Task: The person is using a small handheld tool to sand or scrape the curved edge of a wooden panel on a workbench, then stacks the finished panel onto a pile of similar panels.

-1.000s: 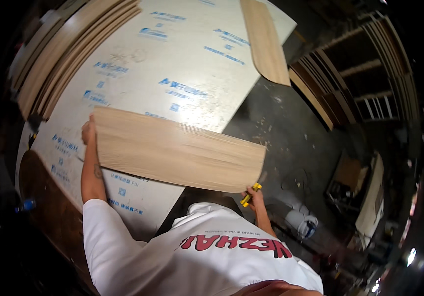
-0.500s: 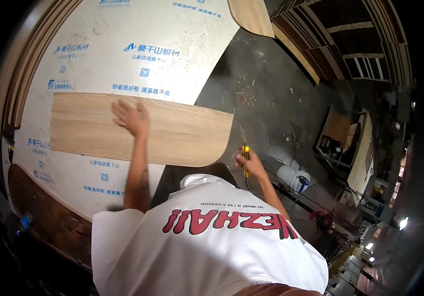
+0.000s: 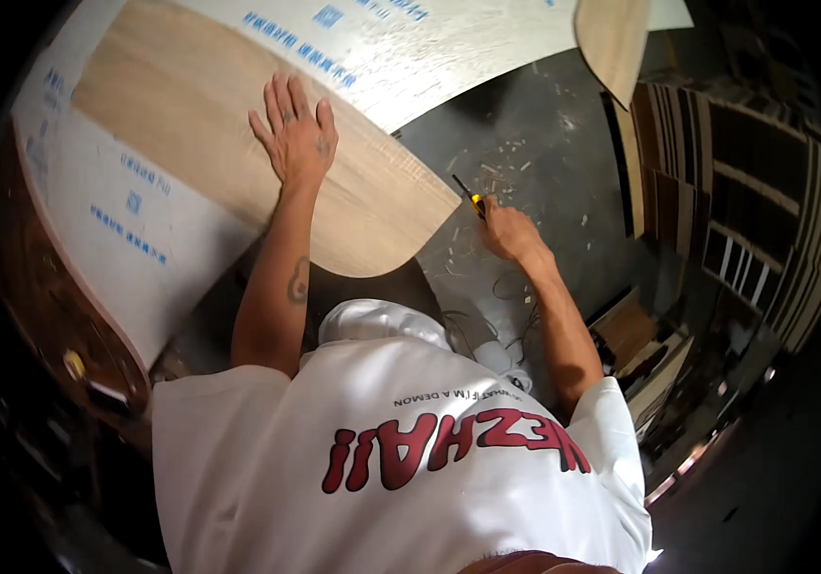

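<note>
On the white film-covered worktop (image 3: 142, 239), the left hand (image 3: 295, 134) presses flat, fingers spread, on a pale oak-grain veneer strip (image 3: 238, 163); the right hand (image 3: 508, 232) clenches a yellow-and-black utility knife (image 3: 470, 197) off its end.

— What carries the work here?

— We see a large white protective sheet with blue print (image 3: 410, 57) covering a workbench whose curved brown wooden edge (image 3: 56, 306) shows at our left.

— And what lies directly on it?

— A long, pale wood-grain veneer strip (image 3: 190, 124) lies flat across the sheet, its near end overhanging the bench. Below, the dark concrete floor (image 3: 544, 153) is littered with small pale offcuts (image 3: 501, 163).
</note>
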{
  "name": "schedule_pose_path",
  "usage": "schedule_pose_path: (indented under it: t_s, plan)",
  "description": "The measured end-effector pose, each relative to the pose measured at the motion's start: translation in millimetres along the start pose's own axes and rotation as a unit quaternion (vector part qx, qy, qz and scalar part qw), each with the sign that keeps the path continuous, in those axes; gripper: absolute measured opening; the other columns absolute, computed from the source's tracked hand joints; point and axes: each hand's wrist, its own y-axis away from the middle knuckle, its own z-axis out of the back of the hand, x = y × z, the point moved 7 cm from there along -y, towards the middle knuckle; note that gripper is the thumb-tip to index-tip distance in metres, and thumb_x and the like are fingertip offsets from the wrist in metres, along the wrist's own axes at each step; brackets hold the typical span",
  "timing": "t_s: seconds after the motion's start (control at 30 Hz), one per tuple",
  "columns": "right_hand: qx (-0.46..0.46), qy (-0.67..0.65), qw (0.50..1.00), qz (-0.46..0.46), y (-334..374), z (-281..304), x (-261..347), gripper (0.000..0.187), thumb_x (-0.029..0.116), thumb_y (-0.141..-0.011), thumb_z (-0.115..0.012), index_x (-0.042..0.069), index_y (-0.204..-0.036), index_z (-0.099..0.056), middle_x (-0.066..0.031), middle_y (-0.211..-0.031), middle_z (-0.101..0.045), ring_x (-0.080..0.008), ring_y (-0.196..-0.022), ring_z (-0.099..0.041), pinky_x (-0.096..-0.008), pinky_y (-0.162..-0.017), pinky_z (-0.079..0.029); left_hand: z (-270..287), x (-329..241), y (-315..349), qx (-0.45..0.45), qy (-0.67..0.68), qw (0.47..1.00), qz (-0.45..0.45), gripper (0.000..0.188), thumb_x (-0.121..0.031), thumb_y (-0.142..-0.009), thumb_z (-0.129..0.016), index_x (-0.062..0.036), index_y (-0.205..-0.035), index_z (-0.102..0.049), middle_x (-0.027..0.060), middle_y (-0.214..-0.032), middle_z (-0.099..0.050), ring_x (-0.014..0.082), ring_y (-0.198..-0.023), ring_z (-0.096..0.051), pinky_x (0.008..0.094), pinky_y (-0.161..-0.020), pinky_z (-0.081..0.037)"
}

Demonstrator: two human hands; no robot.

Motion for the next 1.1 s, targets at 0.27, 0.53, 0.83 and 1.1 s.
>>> schedule_pose_path:
  t_s: [0.27,0.53,0.83,1.1]
  plan:
    - [0.063,0.084,0.987,0.121,-13.1,10.4,11.8,0.028,0.016,-0.094,-0.053,-0.007,-0.110,-0.054,-0.0300,-0.085,-0.068,-0.0490,-0.081,-0.066,-0.0574,-0.073,-0.050,4.2,11.4,2.3,-0.072,0.005,0.997,-0.005,0.064,-0.047,-0.106,-0.035,-0.0072,-0.157,-0.038,0.0107,-0.166,-0.030,0.0269,-0.154,-0.022,0.0591,-0.122,-0.009]
    - [0.039,0.090,0.986,0.132,-16.3,11.4,15.3,0.026,0.016,-0.094,-0.053,-0.008,-0.103,-0.054,-0.0300,-0.080,-0.066,-0.0482,-0.078,-0.065,-0.0555,-0.071,-0.051,14.1,-2.8,1.1,-0.026,-0.008,0.999,0.039,0.062,-0.035,-0.100,-0.051,-0.0005,-0.150,-0.042,0.0159,-0.163,-0.032,0.0297,-0.151,-0.028,0.0562,-0.124,-0.014]
    - [0.111,0.071,0.990,0.059,-3.8,16.7,7.7,0.029,0.017,-0.094,-0.058,-0.005,-0.112,-0.051,-0.0248,-0.073,-0.066,-0.0371,-0.059,-0.067,-0.0476,-0.062,-0.054,16.9,-3.0,-1.5,0.018,-0.032,0.997,0.073,0.063,-0.040,-0.103,-0.045,-0.0049,-0.155,-0.037,0.0126,-0.166,-0.028,0.0302,-0.155,-0.020,0.0587,-0.125,-0.008]
    - [0.096,0.146,0.979,0.103,3.4,6.3,-16.0,0.042,0.016,-0.094,-0.061,-0.006,-0.128,-0.048,-0.0270,-0.080,-0.067,-0.0464,-0.079,-0.066,-0.0510,-0.073,-0.054,12.6,-0.3,-3.5,0.034,-0.052,0.992,0.109,0.065,-0.042,-0.104,-0.042,-0.0074,-0.158,-0.033,0.0121,-0.168,-0.024,0.0307,-0.156,-0.016,0.0595,-0.124,-0.003]
